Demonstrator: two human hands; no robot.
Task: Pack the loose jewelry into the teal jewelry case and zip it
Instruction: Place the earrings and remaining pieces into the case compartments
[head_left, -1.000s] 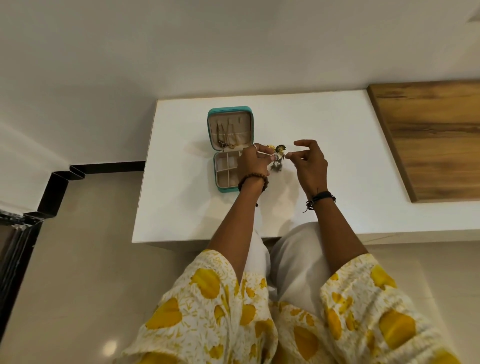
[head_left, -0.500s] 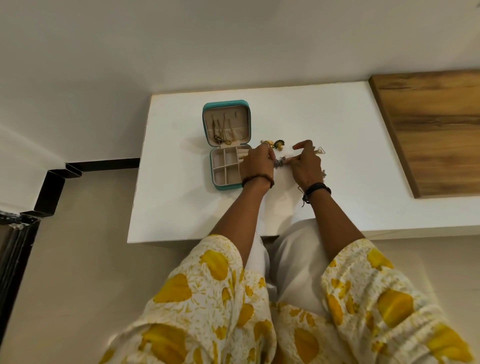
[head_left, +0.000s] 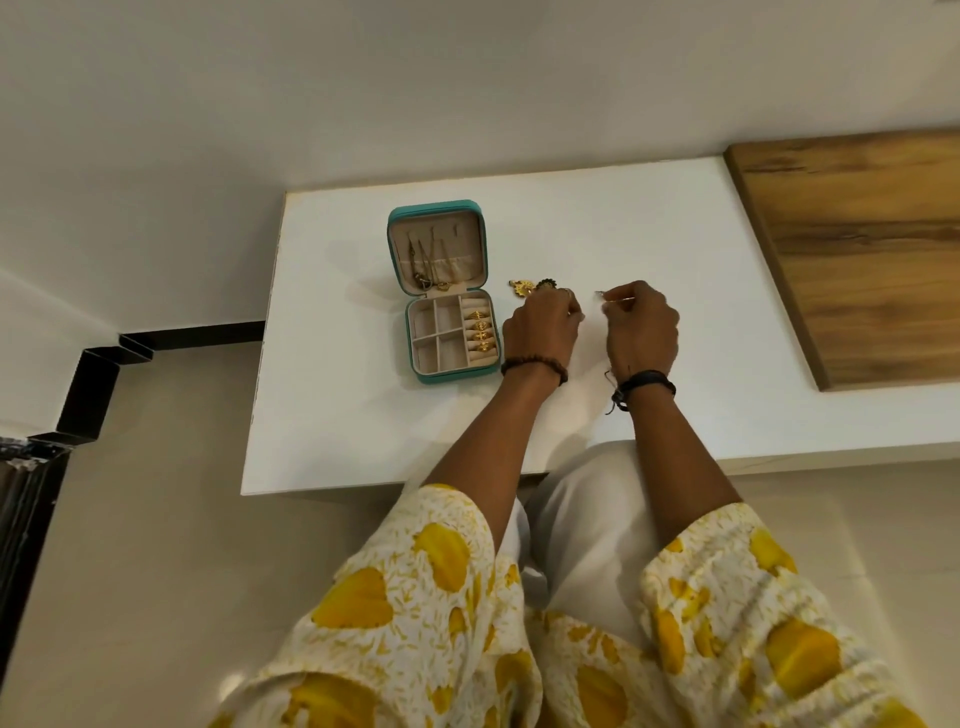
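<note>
Right grip (head_left: 641, 325) pinching a tiny silver piece (head_left: 599, 295), left grip (head_left: 540, 322) curled, contents hidden, white table (head_left: 363, 431), wood panel (head_left: 857, 249), beige floor (head_left: 130, 571)

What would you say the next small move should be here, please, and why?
Probably carry the small piece pinched in the right hand left to an empty compartment of the open teal case. The ring rolls are filled, necklaces hang in the lid, and gold earrings lie on the table beyond the left hand.
</note>
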